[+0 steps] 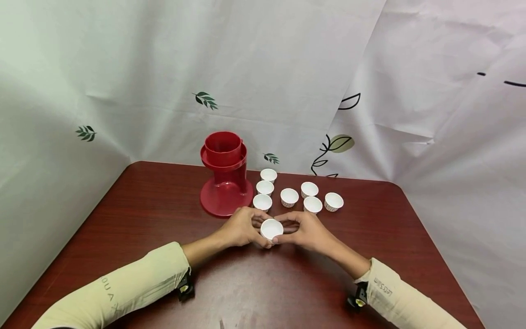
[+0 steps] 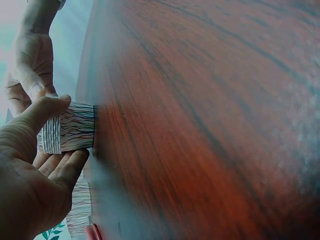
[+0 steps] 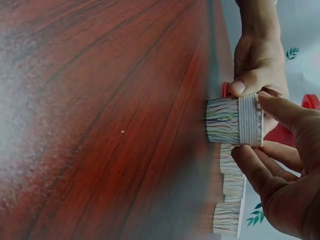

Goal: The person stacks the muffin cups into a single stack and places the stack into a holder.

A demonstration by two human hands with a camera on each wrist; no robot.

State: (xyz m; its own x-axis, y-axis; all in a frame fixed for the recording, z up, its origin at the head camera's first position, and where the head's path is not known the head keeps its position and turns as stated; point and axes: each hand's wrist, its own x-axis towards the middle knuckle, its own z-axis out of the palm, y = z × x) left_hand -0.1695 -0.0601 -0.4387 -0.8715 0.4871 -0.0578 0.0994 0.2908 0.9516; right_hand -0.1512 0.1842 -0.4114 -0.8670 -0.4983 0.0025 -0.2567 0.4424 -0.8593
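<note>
1. Gripping the cup stack (image 1: 271, 228) from both sides: left hand (image 1: 242, 227) is pinching at 9 o'clock, right hand (image 1: 311, 232) at 3 o'clock.
2. Thumbs and fingers are curving round the sides, each grip opening only to the stack's width.
3. Cup stack is standing upright over the tabletop (image 1: 246, 283), several ribbed rims nesting; base contact, cannot tell.
4. Head view, clock centred on the stack: red stand (image 1: 222, 201) is sitting between 10 and 11 o'clock.
5. Three white cups (image 1: 265, 188) are lining up between 11 and 12.
6. Four more cups (image 1: 289, 196) are clustering loosely between 1 and 2.
</note>
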